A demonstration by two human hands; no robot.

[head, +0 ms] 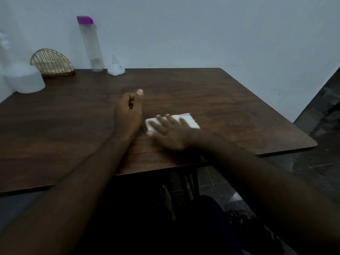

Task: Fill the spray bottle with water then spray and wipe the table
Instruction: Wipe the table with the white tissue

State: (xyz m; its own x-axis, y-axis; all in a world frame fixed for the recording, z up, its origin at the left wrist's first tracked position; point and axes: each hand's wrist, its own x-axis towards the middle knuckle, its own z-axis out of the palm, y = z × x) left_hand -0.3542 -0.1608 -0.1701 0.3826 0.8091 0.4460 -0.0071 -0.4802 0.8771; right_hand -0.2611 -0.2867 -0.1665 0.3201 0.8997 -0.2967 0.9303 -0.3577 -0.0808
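A folded white tissue [187, 120] lies on the dark wooden table [230, 100] near its middle. My right hand [169, 133] lies flat on the tissue with straight, spread fingers pressing it down. Just left of it my left hand [129, 107] rests on the table with fingers curled and the thumb sticking up; it holds nothing. At the far left edge stands the white translucent spray bottle [22, 78], its top partly cut off by the frame.
Against the back wall stand a tall clear bottle with a purple cap [91, 45], a white funnel turned mouth down [116, 68] and a gold wire napkin holder [51, 62]. The table's near edge runs above my lap; dark floor lies to the right.
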